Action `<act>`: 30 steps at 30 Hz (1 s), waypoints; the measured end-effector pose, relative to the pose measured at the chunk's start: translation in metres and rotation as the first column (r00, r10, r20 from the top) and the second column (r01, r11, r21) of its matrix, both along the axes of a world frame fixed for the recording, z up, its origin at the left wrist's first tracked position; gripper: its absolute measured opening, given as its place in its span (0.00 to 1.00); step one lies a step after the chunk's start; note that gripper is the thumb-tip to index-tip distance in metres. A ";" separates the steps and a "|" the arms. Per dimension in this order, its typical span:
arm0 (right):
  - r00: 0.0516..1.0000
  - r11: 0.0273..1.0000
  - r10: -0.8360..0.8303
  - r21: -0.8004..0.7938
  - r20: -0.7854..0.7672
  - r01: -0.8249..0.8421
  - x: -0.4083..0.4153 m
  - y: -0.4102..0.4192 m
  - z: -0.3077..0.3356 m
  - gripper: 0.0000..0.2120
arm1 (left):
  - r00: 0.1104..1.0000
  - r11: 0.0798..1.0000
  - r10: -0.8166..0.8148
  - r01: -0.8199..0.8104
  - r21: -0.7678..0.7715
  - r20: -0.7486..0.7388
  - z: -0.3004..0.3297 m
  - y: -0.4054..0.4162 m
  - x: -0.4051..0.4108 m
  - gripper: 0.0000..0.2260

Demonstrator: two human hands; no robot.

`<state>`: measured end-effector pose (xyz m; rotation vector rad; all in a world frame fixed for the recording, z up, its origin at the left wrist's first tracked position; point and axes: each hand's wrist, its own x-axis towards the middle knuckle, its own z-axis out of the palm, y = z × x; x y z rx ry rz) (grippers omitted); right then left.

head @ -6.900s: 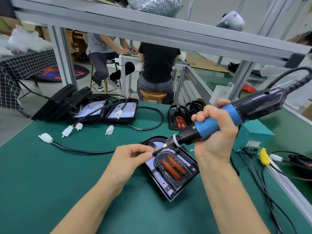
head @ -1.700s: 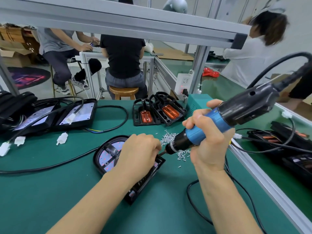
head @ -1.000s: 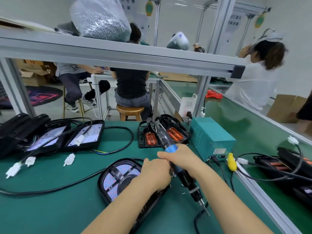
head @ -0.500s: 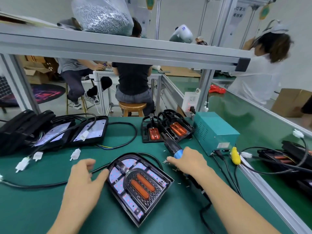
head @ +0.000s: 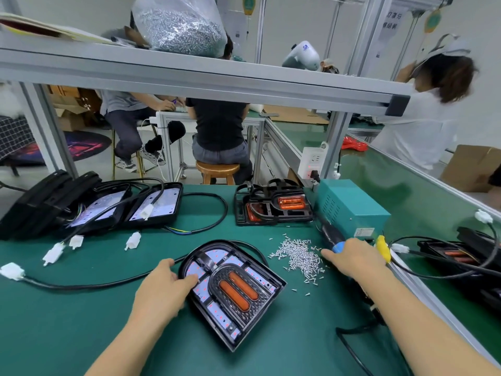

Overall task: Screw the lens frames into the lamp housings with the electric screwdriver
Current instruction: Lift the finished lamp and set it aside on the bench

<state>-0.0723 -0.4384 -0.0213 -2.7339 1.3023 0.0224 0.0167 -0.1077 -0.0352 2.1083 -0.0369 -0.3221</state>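
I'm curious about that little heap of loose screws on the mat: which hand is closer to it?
Right. The right hand has its fingers at the screw pile's right edge. The left hand lies beyond the lamp housing, touching its left side.

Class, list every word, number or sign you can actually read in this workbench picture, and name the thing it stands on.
Nothing here reads with certainty.
Hanging white sign: dark Chinese characters, too blurred to read.
White device on the shelf: a blue mark, too small to read.
Label on the teal power box: print too small to read.
Green round tags overhead: print unreadable.
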 end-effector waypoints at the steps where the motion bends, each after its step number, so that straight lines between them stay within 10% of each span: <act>1: 0.999 1.000 0.017 -0.017 -0.033 -0.018 -0.001 -0.001 -0.001 0.24 | 1.000 1.000 0.001 -0.001 0.000 0.005 0.000 0.000 0.001 0.19; 4: 0.988 0.993 0.075 -0.076 -0.135 -0.086 0.001 0.000 0.000 0.25 | 1.000 1.000 0.009 -0.008 -0.014 0.030 -0.003 -0.001 0.004 0.04; 19: 0.955 0.973 0.020 -0.215 -0.296 -0.087 0.010 0.009 0.004 0.30 | 0.993 0.907 0.036 -0.080 -0.413 -0.112 0.005 -0.011 0.007 0.11; 24: 0.984 0.902 0.129 -0.398 -0.125 -0.169 0.007 0.044 0.030 0.35 | 0.992 0.885 0.060 -0.105 -0.454 -0.113 0.005 -0.013 0.008 0.09; 30: 0.889 0.802 0.367 0.390 0.274 -0.452 -0.004 0.133 0.016 0.33 | 0.999 0.937 0.026 -0.034 -0.347 -0.028 0.002 -0.013 0.006 0.09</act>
